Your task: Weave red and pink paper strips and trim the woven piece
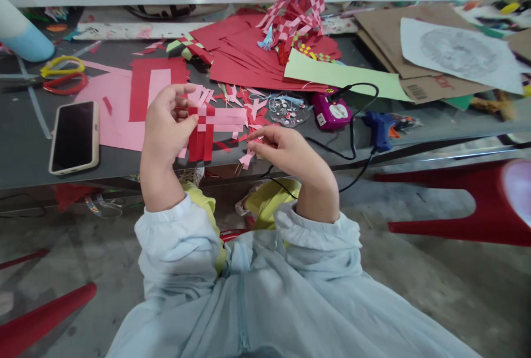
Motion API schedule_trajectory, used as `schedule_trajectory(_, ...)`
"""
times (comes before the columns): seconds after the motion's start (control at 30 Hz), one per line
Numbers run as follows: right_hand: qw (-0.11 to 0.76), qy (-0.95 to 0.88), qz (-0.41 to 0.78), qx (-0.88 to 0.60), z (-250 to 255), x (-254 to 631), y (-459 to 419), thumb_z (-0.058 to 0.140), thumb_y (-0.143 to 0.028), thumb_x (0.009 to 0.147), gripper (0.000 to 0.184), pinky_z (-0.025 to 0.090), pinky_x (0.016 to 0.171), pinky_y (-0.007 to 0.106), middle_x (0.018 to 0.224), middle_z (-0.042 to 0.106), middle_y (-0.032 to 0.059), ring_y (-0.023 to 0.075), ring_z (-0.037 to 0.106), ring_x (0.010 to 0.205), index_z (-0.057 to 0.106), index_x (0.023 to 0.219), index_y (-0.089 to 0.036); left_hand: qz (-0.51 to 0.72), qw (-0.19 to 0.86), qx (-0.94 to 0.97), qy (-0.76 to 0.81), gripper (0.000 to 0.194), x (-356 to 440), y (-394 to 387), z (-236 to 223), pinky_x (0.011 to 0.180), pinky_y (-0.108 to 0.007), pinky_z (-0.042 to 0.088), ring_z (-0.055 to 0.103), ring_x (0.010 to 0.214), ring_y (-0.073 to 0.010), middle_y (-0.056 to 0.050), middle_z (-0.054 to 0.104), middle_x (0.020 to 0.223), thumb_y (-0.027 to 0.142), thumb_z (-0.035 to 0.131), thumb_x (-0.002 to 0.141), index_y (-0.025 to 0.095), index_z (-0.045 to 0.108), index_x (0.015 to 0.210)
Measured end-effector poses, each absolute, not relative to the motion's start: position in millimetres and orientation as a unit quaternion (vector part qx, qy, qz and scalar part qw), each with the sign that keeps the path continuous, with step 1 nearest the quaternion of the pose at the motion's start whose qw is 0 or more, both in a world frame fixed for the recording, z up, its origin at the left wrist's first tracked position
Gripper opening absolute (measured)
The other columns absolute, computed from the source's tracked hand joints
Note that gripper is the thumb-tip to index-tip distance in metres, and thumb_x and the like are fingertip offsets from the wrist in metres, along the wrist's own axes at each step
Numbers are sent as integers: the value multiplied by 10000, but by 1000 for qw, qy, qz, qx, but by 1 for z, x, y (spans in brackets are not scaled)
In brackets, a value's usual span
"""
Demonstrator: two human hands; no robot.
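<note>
Head view: the left hand [164, 120] pinches the red and pink woven paper [206, 119] by its left side, near the front edge of the counter [118, 167]. The right hand [286, 148] has its finger and thumb close together by the paper scraps [255, 108]; I cannot tell if it pinches one. Loose strips could slip out if the pinch gets weak. A bump could push scraps off the edge. The black cord [352, 139] might snag the right hand. Some bare room shows beside the phone [74, 136].
</note>
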State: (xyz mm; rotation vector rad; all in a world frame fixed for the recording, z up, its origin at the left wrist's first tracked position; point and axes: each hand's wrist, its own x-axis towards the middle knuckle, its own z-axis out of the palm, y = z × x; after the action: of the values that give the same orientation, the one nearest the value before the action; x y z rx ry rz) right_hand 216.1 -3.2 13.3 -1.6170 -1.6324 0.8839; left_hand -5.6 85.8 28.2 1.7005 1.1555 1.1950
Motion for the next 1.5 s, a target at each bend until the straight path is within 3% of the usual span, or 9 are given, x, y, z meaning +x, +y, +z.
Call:
schedule_trajectory(0.13, 295, -662, 375, -577, 21, 208, -4, 556, -357, 893, 315, 258, 498, 255, 530, 431, -49, 76, 348, 512, 650, 667, -158, 469, 373, 653, 464, 496, -3, 85, 30, 658, -234, 484, 585, 721, -109, 17, 608, 788, -64, 593, 619, 219, 665, 1020)
schedule_trajectory(0.37, 444, -578, 536, -425, 23, 182, -11, 608, -537, 874, 378, 381, 454, 224, 598, 605, -21, 71, 466, 472, 596, 731, -188, 464, 387, 651, 459, 499, -3, 85, 30, 649, -227, 476, 576, 698, -104, 28, 609, 779, -57, 593, 608, 239, 666, 1004)
schedule_trajectory(0.47, 539, -546, 486, -419, 23, 170, -6, 622, -527, 877, 324, 422, 448, 237, 824, 741, 21, 67, 498, 469, 651, 833, -207, 455, 399, 662, 443, 501, -4, 85, 29, 664, -235, 478, 582, 709, -110, 29, 617, 798, -45, 604, 618, 256, 664, 1014)
schedule_trajectory(0.57, 576, -536, 406, -465, 23, 164, 6, 611, -551, 874, 323, 437, 445, 260, 1022, 756, 37, 68, 504, 463, 668, 872, -233, 451, 408, 673, 421, 506, -3, 84, 29, 673, -240, 492, 599, 733, -116, 21, 622, 809, -48, 601, 621, 246, 656, 1029)
schedule_trajectory(0.63, 571, -545, 345, -508, 23, 165, 15, 591, -565, 882, 332, 458, 481, 276, 1063, 747, 35, 79, 518, 481, 680, 884, -245, 446, 413, 681, 408, 499, -3, 84, 30, 679, -242, 505, 610, 750, -119, 13, 627, 824, -50, 593, 623, 234, 649, 1030)
schedule_trajectory(0.83, 497, -620, 189, -577, 26, 182, 29, 587, -422, 920, 249, 493, 673, 325, 801, 723, 23, 163, 626, 651, 756, 923, -239, 426, 399, 706, 402, 464, -2, 83, 30, 698, -247, 521, 628, 791, -123, 0, 655, 901, -16, 615, 653, 229, 644, 1046)
schedule_trajectory(1.1, 407, -668, 184, -595, 33, 189, 37, 759, -265, 755, 113, 493, 827, 395, 902, 764, 52, 247, 674, 869, 788, 859, -231, 425, 408, 705, 395, 505, -1, 80, 31, 696, -241, 507, 610, 756, -109, 17, 629, 838, -71, 576, 650, 213, 651, 1061)
schedule_trajectory(1.2, 397, -681, 188, -586, 31, 190, 41, 757, -184, 722, 138, 498, 834, 419, 949, 762, 47, 255, 675, 885, 783, 845, -241, 424, 403, 712, 389, 499, -1, 81, 31, 717, -252, 518, 619, 773, -117, 15, 633, 853, -57, 569, 647, 213, 650, 1059)
schedule_trajectory(1.5, 428, -652, 223, -585, 34, 188, 40, 742, -191, 760, 50, 462, 693, 341, 642, 671, 9, 164, 606, 665, 758, 714, -207, 414, 403, 715, 395, 493, 0, 81, 32, 740, -263, 533, 651, 813, -136, 2, 651, 865, -63, 578, 645, 209, 656, 1049)
